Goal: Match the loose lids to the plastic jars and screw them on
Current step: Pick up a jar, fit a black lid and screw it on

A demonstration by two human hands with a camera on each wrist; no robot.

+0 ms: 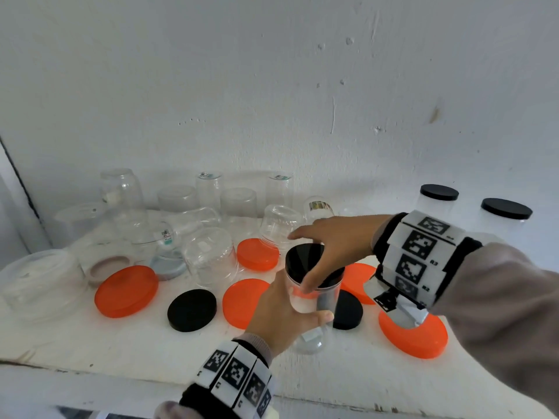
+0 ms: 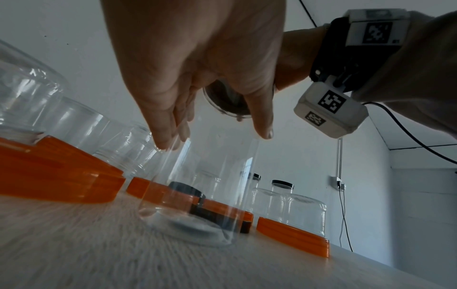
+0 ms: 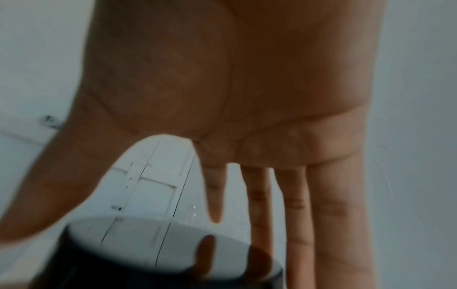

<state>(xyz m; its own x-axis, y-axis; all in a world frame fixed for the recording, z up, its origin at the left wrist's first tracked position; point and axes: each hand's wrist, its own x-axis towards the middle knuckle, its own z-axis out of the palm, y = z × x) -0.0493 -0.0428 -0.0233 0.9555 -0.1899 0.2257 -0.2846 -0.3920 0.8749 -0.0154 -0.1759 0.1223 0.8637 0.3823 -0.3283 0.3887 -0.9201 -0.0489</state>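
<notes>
My left hand (image 1: pixel 287 309) grips a tall clear jar (image 1: pixel 307 343) that stands upright on the white shelf (image 1: pixel 90 337), thumb on one side and fingers on the other. A black lid (image 1: pixel 302 261) sits on the jar's mouth. My right hand (image 1: pixel 332 240) hovers over that lid with straight, spread fingers, and its thumb lies at the lid's near edge. In the left wrist view my left hand (image 2: pixel 173 117) clasps the jar (image 2: pixel 210 195), and the lid (image 2: pixel 227 103) shows from below. The right wrist view shows my open right palm (image 3: pixel 272 117) above the lid (image 3: pixel 160 254).
Loose lids lie around the jar: orange ones (image 1: pixel 126 291) (image 1: pixel 257 254) (image 1: pixel 413 334) and black ones (image 1: pixel 192 309) (image 1: pixel 348 309). Several upturned clear jars (image 1: pixel 208 258) crowd the back left. Two black-capped jars (image 1: pixel 438 198) (image 1: pixel 506 211) stand at the back right, against the wall.
</notes>
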